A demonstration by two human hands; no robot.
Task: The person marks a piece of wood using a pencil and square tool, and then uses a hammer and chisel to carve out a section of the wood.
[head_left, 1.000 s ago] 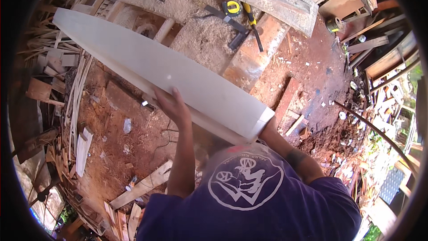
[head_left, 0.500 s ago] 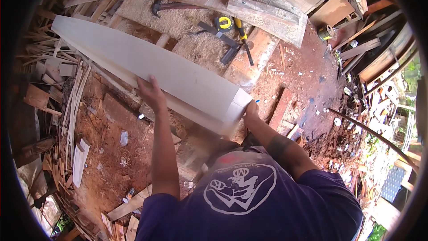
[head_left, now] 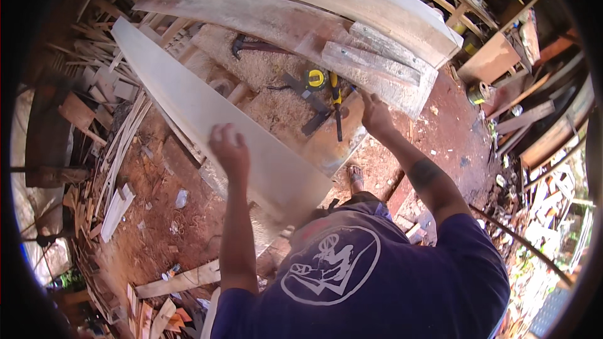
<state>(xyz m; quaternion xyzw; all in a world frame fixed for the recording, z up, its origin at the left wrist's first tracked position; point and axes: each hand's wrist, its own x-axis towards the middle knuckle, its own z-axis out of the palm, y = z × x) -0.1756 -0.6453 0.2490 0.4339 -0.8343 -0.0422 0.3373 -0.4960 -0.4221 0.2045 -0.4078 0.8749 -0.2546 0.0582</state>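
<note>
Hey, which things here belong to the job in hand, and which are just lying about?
Probably the job:
- board, left hand over it
- small blue thing at the right hand
- less surely, the nearby square, tape measure, hammer

Probably lying about:
- white offcut
- tin
- clear plastic scrap

The left hand (head_left: 230,149) is spreading loosely bent fingers over a long pale board (head_left: 179,94), contact being unclear. The right hand (head_left: 375,114) is hovering near a yellow-and-black handled tool (head_left: 336,95) and a dusty plank (head_left: 370,68), while a tape measure (head_left: 315,79), square (head_left: 316,123) and hammer (head_left: 260,46) are lying among sawdust (head_left: 273,110).
</note>
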